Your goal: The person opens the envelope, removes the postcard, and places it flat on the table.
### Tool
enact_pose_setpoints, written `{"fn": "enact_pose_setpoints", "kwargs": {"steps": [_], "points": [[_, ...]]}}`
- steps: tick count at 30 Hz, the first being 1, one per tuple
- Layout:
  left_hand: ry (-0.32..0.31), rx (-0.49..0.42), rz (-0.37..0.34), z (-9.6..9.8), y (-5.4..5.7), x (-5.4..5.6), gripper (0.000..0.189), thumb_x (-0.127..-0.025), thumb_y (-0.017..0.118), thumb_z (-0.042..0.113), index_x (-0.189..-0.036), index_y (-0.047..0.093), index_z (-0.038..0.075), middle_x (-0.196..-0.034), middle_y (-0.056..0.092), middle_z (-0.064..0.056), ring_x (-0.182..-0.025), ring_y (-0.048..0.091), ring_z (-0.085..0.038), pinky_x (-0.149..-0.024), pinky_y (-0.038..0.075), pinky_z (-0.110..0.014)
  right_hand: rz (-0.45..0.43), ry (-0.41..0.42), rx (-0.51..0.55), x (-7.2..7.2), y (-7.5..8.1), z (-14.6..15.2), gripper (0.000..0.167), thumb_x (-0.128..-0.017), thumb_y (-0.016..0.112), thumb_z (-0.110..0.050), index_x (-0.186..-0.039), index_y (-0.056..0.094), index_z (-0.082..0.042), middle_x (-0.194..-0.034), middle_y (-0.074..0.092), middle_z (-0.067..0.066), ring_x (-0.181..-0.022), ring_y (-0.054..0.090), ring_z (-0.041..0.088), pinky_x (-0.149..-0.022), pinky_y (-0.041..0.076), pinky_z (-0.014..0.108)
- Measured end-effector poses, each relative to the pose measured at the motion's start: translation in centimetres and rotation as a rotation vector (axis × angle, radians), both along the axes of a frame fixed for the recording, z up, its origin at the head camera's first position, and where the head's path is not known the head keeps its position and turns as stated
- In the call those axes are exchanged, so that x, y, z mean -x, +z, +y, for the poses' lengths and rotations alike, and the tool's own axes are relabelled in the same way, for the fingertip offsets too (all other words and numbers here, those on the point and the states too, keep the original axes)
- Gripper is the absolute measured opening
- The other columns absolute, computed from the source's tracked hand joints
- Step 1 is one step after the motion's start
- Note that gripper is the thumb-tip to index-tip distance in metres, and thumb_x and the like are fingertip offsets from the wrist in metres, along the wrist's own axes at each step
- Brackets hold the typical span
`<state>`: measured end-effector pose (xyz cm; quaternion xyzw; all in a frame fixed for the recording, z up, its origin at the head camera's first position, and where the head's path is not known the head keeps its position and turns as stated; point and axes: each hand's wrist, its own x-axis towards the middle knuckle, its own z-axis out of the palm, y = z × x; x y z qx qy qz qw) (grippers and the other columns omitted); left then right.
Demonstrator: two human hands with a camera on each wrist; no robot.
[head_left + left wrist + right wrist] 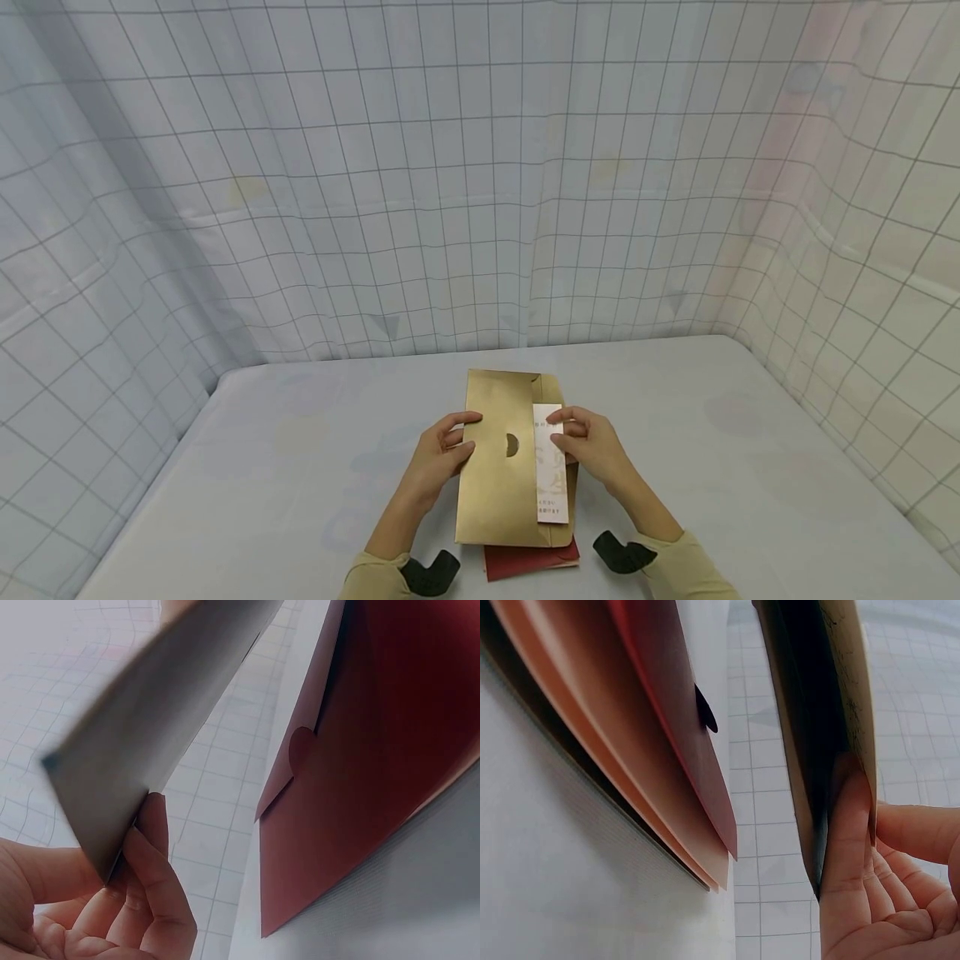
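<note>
A gold envelope with a half-round notch is held up over the table. At its left edge my left hand pinches it between thumb and fingers. A white printed slip shows along its right side, partly behind the gold front panel. My right hand pinches the slip by its right edge; in the right wrist view one finger reaches into a dark gap behind the pale sheet. Beneath lies a red envelope, mostly hidden from the head view; the left wrist view shows its flap with a rounded tab.
Several layered paper edges lie under the red cover in the right wrist view. The white table extends on both sides. A white gridded curtain surrounds its back and sides. Dark bands sit at both wrists.
</note>
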<state>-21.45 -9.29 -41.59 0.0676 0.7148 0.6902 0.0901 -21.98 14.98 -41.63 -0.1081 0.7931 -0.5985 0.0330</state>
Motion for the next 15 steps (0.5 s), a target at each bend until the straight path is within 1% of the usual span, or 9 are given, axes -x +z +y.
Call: {"fn": "enact_pose_setpoints", "kwargs": {"steps": [3, 15], "points": [[0.008, 0.004, 0.002, -0.01, -0.11, 0.01, 0.039, -0.092, 0.049, -0.003, -0.131, 0.049, 0.004, -0.119, 0.062, -0.022, -0.078, 0.064, -0.008, -0.067, 0.051, -0.025, -0.001, -0.011, -0.001, -0.02, 0.00, 0.04, 0.028, -0.087, 0.061, -0.005, -0.114, 0.057, 0.003, -0.060, 0.036, -0.002, -0.058, 0.044, 0.006, -0.060, 0.049, 0.020], [0.006, 0.008, -0.008, 0.00, 0.05, 0.04, 0.040, -0.092, 0.049, -0.004, -0.131, 0.049, 0.003, -0.122, 0.060, -0.024, -0.079, 0.064, -0.007, -0.068, 0.052, -0.025, 0.003, -0.013, -0.003, 0.00, 0.17, 0.09, 0.028, -0.087, 0.062, -0.004, -0.113, 0.057, 0.004, -0.061, 0.039, -0.002, -0.057, 0.044, 0.005, -0.059, 0.050, 0.019]]}}
